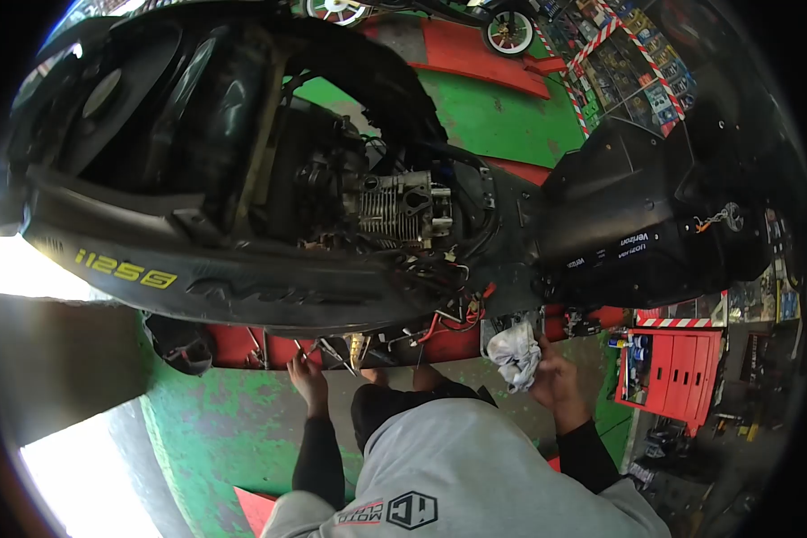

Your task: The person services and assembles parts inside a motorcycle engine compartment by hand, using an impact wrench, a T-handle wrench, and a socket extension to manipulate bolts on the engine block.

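My left hand (308,384) is at the edge of the red platform, its fingers closed at the end of a slim metal tool (302,350); its exact kind is too small to tell. Close by lie pliers-like tools (335,352) and a gold-coloured piece (359,348). On the other side, my right hand (560,384) grips a crumpled white rag (515,355) beside the scooter. Above both hands stands the dark scooter (296,300), with its body opened and the finned engine (394,211) bare. Red cables (453,320) hang below the engine.
The red platform (233,345) runs beneath the scooter. A black cap-like item (181,342) lies at its left end. To the right stands a red tool cabinet (677,372). Another motorcycle's wheel (509,33) rests on a red ramp (475,58) behind, near packed shelves (623,72).
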### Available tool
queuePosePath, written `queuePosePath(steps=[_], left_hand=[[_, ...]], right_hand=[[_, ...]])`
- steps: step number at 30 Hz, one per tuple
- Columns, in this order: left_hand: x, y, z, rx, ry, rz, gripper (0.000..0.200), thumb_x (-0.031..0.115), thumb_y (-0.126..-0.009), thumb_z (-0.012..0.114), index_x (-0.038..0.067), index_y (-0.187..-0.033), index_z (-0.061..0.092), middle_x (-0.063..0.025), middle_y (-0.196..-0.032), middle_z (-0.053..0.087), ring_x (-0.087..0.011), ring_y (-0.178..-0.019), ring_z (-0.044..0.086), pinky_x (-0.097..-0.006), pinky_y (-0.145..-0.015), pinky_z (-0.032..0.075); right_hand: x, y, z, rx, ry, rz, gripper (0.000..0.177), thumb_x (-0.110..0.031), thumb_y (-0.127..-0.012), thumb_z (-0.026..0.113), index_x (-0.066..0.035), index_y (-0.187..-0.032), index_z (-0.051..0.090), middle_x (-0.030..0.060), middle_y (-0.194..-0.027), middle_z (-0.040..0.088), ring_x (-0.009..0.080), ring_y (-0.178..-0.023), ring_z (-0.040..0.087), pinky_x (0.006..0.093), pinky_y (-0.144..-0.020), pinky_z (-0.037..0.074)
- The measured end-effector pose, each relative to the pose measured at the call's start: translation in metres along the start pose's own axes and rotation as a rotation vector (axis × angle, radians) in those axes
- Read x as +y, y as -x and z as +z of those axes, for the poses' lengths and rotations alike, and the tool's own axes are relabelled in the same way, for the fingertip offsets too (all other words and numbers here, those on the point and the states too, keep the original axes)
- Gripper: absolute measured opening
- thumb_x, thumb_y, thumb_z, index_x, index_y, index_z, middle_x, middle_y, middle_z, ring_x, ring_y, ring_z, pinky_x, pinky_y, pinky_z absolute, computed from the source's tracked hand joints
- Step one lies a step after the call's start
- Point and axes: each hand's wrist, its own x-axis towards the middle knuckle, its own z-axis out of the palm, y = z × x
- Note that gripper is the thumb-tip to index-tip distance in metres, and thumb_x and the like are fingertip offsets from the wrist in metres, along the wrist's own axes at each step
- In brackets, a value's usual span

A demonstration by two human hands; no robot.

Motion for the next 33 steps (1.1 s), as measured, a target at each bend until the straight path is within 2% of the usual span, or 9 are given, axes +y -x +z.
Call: queuePosePath(steps=[2, 6, 10, 11, 14, 19, 24, 27, 33], left_hand=[[0.089, 0.009, -0.064, -0.118, 0.222, 0.118, 0.030, -0.005, -0.086, 0.049, 0.001, -0.113, 0.063, -0.0173, -0.097, 0.058, -0.0326, -0.088, 0.057, -0.0429, -0.075, 0.047], [0.219, 0.020, -0.149, -0.074, 0.375, 0.700, 0.044, 0.031, -0.087, 0.068, 0.014, -0.126, 0.058, -0.0136, -0.111, 0.055, -0.0335, -0.101, 0.056, -0.0451, -0.082, 0.048], [0.347, -0.009, -0.167, 0.195, 0.333, 1.095, 0.074, 0.065, -0.077, 0.073, 0.044, -0.140, 0.041, -0.0137, -0.138, 0.036, -0.0403, -0.121, 0.045, -0.0525, -0.088, 0.048], [0.359, -0.018, -0.178, 0.162, 0.228, 1.145, 0.067, 0.056, -0.073, 0.080, 0.042, -0.132, 0.050, -0.0122, -0.137, 0.039, -0.0400, -0.116, 0.050, -0.0526, -0.089, 0.049], [0.381, -0.034, -0.217, -0.207, 0.296, 1.252, 0.048, 0.031, -0.082, 0.074, 0.032, -0.125, 0.053, -0.0137, -0.122, 0.053, -0.0374, -0.110, 0.052, -0.0465, -0.078, 0.050], [0.412, -0.125, -0.271, 0.732, -0.136, 1.135, 0.024, 0.012, -0.096, 0.060, -0.002, -0.115, 0.059, -0.0203, -0.116, 0.063, -0.0318, -0.103, 0.063, -0.0354, -0.083, 0.055], [0.442, -0.229, -0.259, 0.415, 0.020, 0.618, 0.032, 0.020, -0.100, 0.060, 0.002, -0.126, 0.060, -0.0095, -0.118, 0.064, -0.0175, -0.108, 0.061, -0.0272, -0.090, 0.051], [0.435, -0.243, -0.253, 0.310, -0.106, 0.494, 0.031, 0.021, -0.101, 0.059, 0.003, -0.126, 0.061, -0.0074, -0.117, 0.064, -0.0171, -0.110, 0.060, -0.0278, -0.093, 0.050], [0.432, -0.250, -0.249, 0.406, -0.042, 0.515, 0.031, 0.022, -0.099, 0.062, 0.007, -0.127, 0.062, -0.0069, -0.118, 0.064, -0.0153, -0.107, 0.060, -0.0249, -0.094, 0.048]], right_hand=[[-0.018, 0.001, 0.038, -0.123, -0.010, -0.006, 0.066, -0.018, -0.083, 0.062, 0.000, -0.142, 0.041, 0.0152, -0.139, 0.051, 0.0314, -0.127, 0.052, 0.0459, -0.109, 0.041], [-0.028, -0.024, 0.104, -0.426, 0.301, -0.019, 0.060, 0.002, -0.085, 0.065, -0.001, -0.140, 0.043, 0.0122, -0.133, 0.053, 0.0205, -0.124, 0.052, 0.0395, -0.107, 0.042], [-0.005, -0.042, 0.176, -0.638, 0.095, 0.067, 0.037, -0.008, -0.092, 0.070, -0.003, -0.123, 0.050, 0.0074, -0.114, 0.062, 0.0100, -0.090, 0.065, 0.0215, -0.069, 0.053], [-0.006, -0.040, 0.182, -0.813, 0.130, 0.163, 0.039, -0.008, -0.092, 0.069, -0.005, -0.126, 0.050, 0.0071, -0.116, 0.061, 0.0144, -0.107, 0.062, 0.0255, -0.083, 0.052], [-0.051, -0.042, 0.185, -1.153, 0.474, -0.310, 0.041, -0.021, -0.093, 0.071, -0.003, -0.127, 0.057, 0.0096, -0.122, 0.063, 0.0208, -0.131, 0.046, 0.0341, -0.106, 0.039], [-0.087, -0.091, 0.079, -0.860, 0.166, 0.038, 0.034, -0.026, -0.094, 0.069, -0.003, -0.118, 0.062, 0.0087, -0.115, 0.067, 0.0173, -0.110, 0.061, 0.0313, -0.094, 0.048], [-0.066, -0.197, -0.013, -0.204, 0.590, -0.225, 0.040, -0.016, -0.090, 0.071, -0.003, -0.125, 0.057, 0.0062, -0.115, 0.063, 0.0134, -0.102, 0.062, 0.0260, -0.085, 0.049], [-0.071, -0.231, -0.008, -0.165, 1.097, -0.413, 0.054, -0.016, -0.085, 0.075, -0.004, -0.133, 0.052, 0.0087, -0.126, 0.056, 0.0166, -0.111, 0.059, 0.0277, -0.089, 0.049], [-0.065, -0.295, -0.001, -0.359, 1.122, -0.654, 0.069, -0.023, -0.080, 0.079, -0.010, -0.139, 0.047, 0.0124, -0.142, 0.046, 0.0251, -0.130, 0.048, 0.0344, -0.112, 0.037]])
